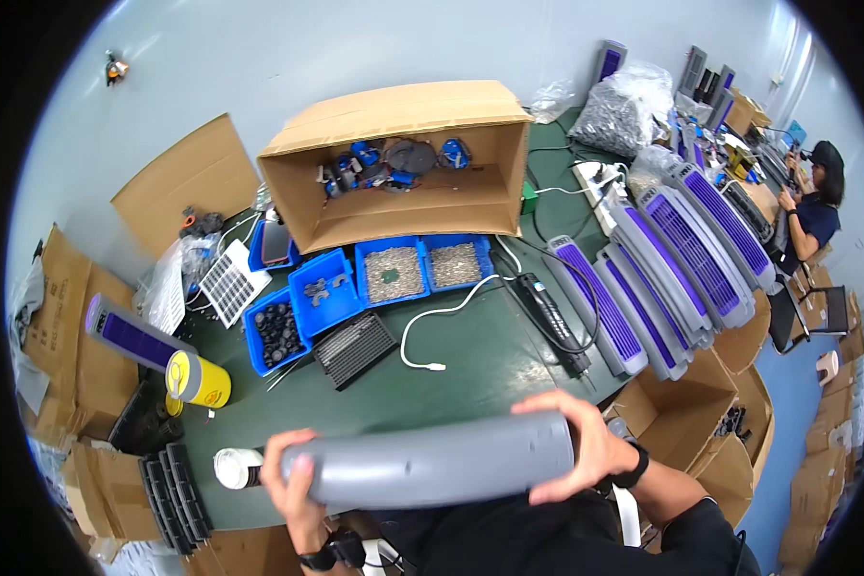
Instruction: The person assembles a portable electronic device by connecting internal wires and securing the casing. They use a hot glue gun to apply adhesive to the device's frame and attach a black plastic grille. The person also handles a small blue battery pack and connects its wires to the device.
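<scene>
I see both hands clenched on a long grey plastic housing (442, 466), its long axis running left to right just above the green surface's (451, 370) near edge: left hand (293, 490) capping one end, right hand (581, 446) the other.
</scene>
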Motion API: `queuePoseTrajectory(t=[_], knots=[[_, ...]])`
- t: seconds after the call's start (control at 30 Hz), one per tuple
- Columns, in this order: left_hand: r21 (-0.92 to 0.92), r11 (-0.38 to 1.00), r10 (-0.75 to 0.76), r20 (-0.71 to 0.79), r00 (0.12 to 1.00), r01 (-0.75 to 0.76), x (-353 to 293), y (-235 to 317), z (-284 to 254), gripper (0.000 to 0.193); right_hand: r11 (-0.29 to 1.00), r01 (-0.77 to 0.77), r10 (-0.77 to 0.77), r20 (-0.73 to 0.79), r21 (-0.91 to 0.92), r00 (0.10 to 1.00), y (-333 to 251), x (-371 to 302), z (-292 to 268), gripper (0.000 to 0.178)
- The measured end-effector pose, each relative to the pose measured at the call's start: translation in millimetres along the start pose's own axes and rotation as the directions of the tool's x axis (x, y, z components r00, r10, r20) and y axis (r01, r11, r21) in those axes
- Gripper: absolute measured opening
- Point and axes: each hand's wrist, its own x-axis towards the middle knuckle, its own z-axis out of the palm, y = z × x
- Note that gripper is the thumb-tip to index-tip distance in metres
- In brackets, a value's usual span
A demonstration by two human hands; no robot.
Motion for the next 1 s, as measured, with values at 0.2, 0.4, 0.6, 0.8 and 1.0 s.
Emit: queuePoseTrajectory(t=[0.2,0.4,0.6,0.8,1.0], knots=[[0.224,0.860,-0.446,-0.105,0.889,0.458,39,-52,49,0.054,0.849,-0.519,0.528,-0.175,0.094,0.831,93,56,-4,0.060],[0.584,0.667,-0.507,-0.098,0.856,0.462,71,-38,51,0.067,0.858,-0.449,0.362,-0.326,-0.250,0.873,103,78,2,0.060],[0.524,0.786,-0.378,-0.014,0.926,0.328,69,-47,54,0.040,0.927,-0.374,0.365,-0.333,0.038,0.870,129,71,10,0.054],[0.516,0.829,-0.224,-0.046,0.973,0.215,60,-51,59,0.034,0.914,-0.405,0.389,-0.343,0.027,0.855,134,79,9,0.058],[0.633,0.728,-0.432,0.126,0.893,0.263,74,-23,44,0.036,0.914,-0.402,0.341,-0.434,-0.054,0.834,118,66,13,0.072]])
